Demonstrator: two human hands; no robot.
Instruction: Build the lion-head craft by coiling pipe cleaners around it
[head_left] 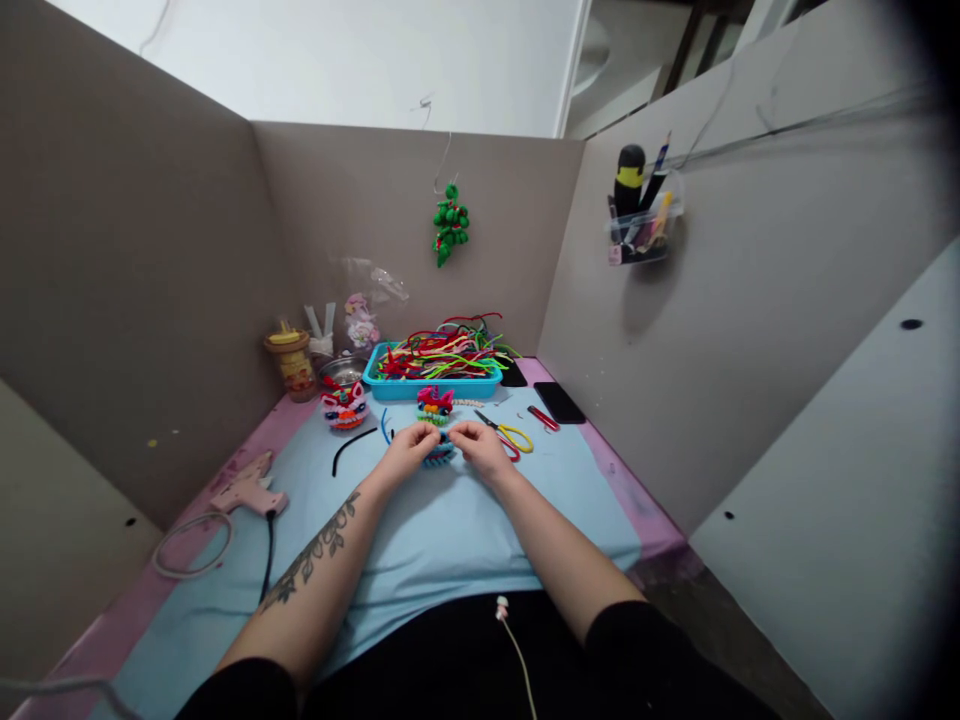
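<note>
My left hand (pixel 409 446) and my right hand (pixel 481 447) meet near the middle of the blue cloth, fingertips pinched. Between and just below them is a small blue fuzzy piece (pixel 439 455), partly hidden by the fingers; both hands appear to grip it. Just behind it stands a pink, orange and green fuzzy figure (pixel 435 403). A red, white and orange figure (pixel 345 408) sits to the left. Yellow-handled scissors (pixel 516 438) and a red-handled tool (pixel 511 449) lie beside my right hand. A black fuzzy stem (pixel 349 448) lies left of my left hand.
A turquoise tray (pixel 435 388) of colourful stems stands at the back. A pink glue gun (pixel 251 490) with its cord lies at the left. At the right are a phone (pixel 559 403) and a red cutter (pixel 543 418). Grey partitions (pixel 405 200) enclose the table.
</note>
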